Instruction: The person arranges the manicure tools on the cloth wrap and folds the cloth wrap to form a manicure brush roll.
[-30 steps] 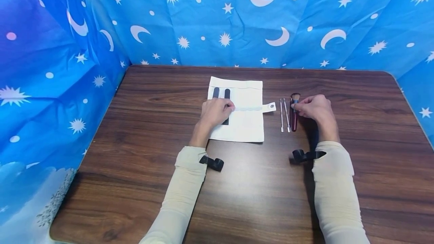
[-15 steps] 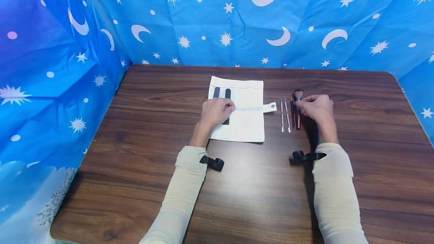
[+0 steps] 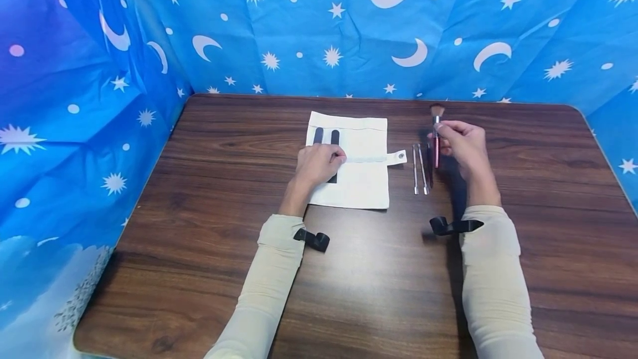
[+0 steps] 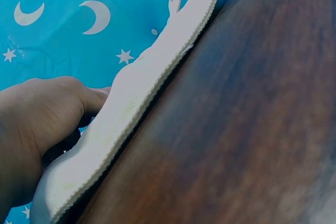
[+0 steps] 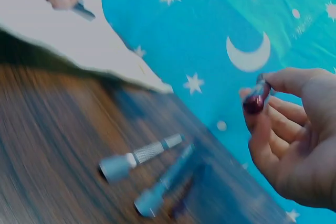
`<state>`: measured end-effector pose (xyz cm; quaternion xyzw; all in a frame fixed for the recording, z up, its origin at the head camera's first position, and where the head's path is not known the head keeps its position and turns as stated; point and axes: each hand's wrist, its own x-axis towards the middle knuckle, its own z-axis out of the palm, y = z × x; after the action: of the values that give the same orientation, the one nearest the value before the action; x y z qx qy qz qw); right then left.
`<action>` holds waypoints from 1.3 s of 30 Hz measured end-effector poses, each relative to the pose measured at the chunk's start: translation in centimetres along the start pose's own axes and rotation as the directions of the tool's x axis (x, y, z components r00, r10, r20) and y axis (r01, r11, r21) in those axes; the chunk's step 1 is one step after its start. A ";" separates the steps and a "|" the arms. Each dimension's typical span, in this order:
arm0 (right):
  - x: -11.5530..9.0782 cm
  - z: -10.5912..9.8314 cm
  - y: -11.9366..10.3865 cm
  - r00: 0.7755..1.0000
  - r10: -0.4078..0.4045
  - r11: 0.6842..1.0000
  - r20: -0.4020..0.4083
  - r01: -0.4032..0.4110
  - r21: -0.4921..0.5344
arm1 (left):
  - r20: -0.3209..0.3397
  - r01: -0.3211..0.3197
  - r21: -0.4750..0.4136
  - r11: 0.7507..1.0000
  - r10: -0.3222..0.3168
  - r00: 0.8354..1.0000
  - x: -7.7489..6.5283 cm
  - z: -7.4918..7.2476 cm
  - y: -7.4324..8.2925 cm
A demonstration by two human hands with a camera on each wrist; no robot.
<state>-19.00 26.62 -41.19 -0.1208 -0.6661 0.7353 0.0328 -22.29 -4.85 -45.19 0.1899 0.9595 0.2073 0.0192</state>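
A makeup brush point(image 3: 437, 147) with a dark red handle was held above the table point(image 3: 369, 292), bristles pointing away from the person, pinched between the right hand's point(image 3: 466, 145) thumb and fingers. Just left of it lay two silver tools point(image 3: 415, 170). Farther left, the left hand point(image 3: 316, 164) pinched the pocket edge of a white pouch point(image 3: 364, 190) holding two black strips point(image 3: 335, 137). A blue star-and-moon backdrop point(image 3: 309, 24) hung behind.

A white moon-and-star pattern is being displayed by the blue backdrop point(image 3: 349, 32), dark-streaked brown by the tabletop point(image 3: 374, 287), plain white by the fabric pouch point(image 3: 363, 186), dark red by the makeup brush handle point(image 3: 437, 155) and silver by the metal tools point(image 3: 415, 170).
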 end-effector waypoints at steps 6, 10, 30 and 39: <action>0.0 3.0 -0.1 0.977 0.037 0.997 0.209 -0.052 0.065 | 0.008 -0.003 -0.010 1.000 0.003 1.000 0.0 0.1 -0.2; 0.5 5.4 0.1 0.962 0.086 0.996 0.258 -0.086 -0.013 | 0.001 -0.002 -0.012 1.000 0.002 1.000 -0.1 0.1 -0.2; 3.4 11.9 3.9 0.986 0.132 0.990 0.103 -0.135 0.029 | 0.002 -0.025 0.027 0.999 0.025 1.000 0.2 0.3 -0.2; 4.1 12.4 3.5 0.959 0.182 0.974 0.217 -0.146 -0.174 | 0.005 -0.008 0.010 1.000 0.008 1.000 0.1 0.1 -0.2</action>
<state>-25.29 15.05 -44.11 -0.0915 -0.7084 0.6902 -0.1157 -22.49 -4.95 -45.35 0.1944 0.9596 0.2024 0.0197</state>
